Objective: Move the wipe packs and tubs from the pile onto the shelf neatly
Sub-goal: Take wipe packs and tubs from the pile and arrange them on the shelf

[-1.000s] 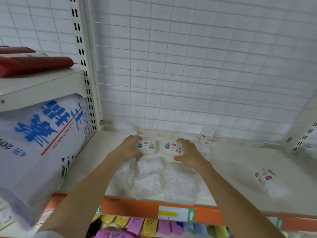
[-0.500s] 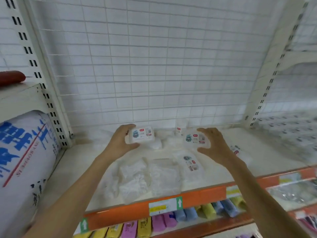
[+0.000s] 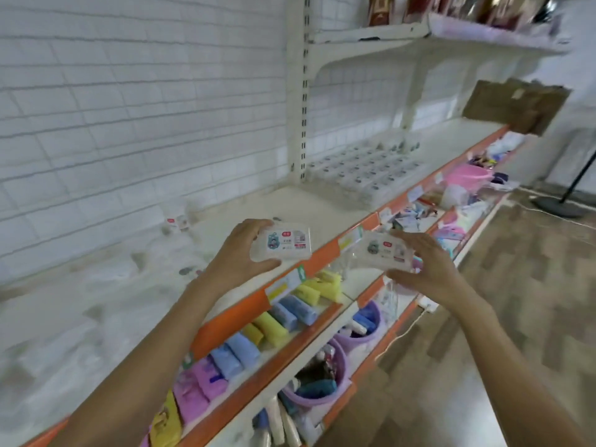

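A long white shelf (image 3: 322, 204) with an orange front edge (image 3: 290, 287) runs off to the right. On its near left part lies a blurred pile (image 3: 106, 285) of white wipe packs, with a few small packs (image 3: 177, 221) near the back wall. Farther right, past the upright post (image 3: 301, 91), rows of tubs (image 3: 364, 171) sit neatly side by side on the shelf.

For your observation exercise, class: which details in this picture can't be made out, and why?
- Print on the left tub and right tub: too small, head view.
- Right hand fingers behind its tub: hidden by the tub.
- The pile: motion blur merges the packs.
- Arranged tubs farther along the shelf: blurred, uncountable.
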A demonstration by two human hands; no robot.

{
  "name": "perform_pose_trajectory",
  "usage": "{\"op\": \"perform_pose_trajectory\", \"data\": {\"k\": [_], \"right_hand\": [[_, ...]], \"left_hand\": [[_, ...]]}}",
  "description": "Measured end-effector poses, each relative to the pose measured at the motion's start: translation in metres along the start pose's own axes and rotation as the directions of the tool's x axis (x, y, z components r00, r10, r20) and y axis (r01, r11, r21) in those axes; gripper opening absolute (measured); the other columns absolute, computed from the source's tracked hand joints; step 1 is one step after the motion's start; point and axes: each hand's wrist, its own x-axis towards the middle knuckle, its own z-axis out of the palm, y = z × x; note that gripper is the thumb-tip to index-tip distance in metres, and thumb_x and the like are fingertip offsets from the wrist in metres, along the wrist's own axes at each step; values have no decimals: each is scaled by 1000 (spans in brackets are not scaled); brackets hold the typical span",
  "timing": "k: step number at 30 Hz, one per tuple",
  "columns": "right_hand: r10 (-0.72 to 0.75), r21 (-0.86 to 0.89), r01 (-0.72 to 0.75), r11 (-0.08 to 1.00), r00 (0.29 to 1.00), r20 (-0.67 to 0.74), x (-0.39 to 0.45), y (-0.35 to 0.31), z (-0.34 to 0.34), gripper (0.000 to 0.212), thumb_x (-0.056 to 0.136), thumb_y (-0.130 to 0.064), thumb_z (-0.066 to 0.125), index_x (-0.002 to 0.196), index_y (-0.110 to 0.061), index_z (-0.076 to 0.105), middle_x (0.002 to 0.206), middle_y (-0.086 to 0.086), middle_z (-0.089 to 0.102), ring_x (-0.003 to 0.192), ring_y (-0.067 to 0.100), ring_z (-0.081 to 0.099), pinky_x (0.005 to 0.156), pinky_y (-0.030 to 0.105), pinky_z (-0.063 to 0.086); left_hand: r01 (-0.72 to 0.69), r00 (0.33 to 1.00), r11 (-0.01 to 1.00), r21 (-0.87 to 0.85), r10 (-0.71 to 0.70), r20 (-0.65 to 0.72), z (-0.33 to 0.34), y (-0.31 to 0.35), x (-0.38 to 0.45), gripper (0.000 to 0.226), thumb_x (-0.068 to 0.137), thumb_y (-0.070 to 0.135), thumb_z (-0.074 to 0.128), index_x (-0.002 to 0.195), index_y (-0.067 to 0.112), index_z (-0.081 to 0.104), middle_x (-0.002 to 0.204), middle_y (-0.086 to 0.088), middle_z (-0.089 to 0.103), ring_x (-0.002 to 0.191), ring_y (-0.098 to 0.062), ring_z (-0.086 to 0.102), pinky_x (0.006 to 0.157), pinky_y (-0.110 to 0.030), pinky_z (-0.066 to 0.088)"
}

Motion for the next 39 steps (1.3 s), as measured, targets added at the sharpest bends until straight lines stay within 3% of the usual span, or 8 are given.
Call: {"op": "perform_pose_trajectory", "data": {"k": [4,8,12,15,21,27,31,39], "right_hand": [[101,-22,-101,995,995,-8,-29,56,-37,73,67,-16,82,131,-9,48,121,14,50,113,29,46,88,26,33],[128,-78,-128,989,992,-6,-48,122,-71,87,57,-52,72,130,-9,50,119,13,56,113,29,49,91,25,32],[143,-50,-145,988,989,-36,-64,184,-103,79,62,-37,79,130,-10,49,108,0,48,106,27,50,91,31,39],[176,-52,-178,983,983,-43,-69,225,-122,76,62,-36,75,129,-11,50,113,8,51,107,29,51,93,34,41],[234,4,-234,972,971,-49,-56,280,-141,76,63,-36,75,132,-16,48,119,3,47,109,19,47,88,21,35],[178,36,-177,984,984,-28,10,319,-141,70,72,-26,79,134,-20,47,126,6,48,113,23,46,90,26,35],[111,42,-112,993,994,10,82,336,-148,69,76,-30,75,136,-24,42,123,-3,44,106,10,40,93,27,36],[-52,5,52,999,997,50,237,361,-162,68,75,-27,75,135,-21,44,131,3,45,115,17,45,98,33,44]], "left_hand": [[-5,997,998,-57,9,74,65,40,26,68,66,24,80,124,9,50,121,-6,51,111,-19,49,92,-26,38],[-1,993,997,-83,10,115,131,83,51,71,62,24,81,123,8,51,119,-11,54,108,-23,52,90,-32,43],[18,990,993,-113,-2,139,193,120,77,67,65,12,82,124,11,50,119,-9,52,108,-21,52,89,-34,45],[36,986,994,-101,-19,165,229,145,95,64,68,13,80,124,12,48,116,-4,50,105,-17,49,87,-31,42],[45,982,995,-87,-28,185,272,165,130,63,69,20,80,124,16,49,121,-3,51,110,-19,48,92,-36,43],[52,985,995,-82,-38,168,293,163,185,60,71,17,78,124,18,49,113,5,48,104,-12,47,87,-27,41],[64,995,992,-112,-55,84,303,151,240,60,71,16,78,123,21,49,112,5,48,102,-9,48,76,-10,36],[41,998,998,-43,-44,-50,300,129,362,66,69,23,81,127,18,49,118,8,46,104,-9,47,87,-24,37]]}}
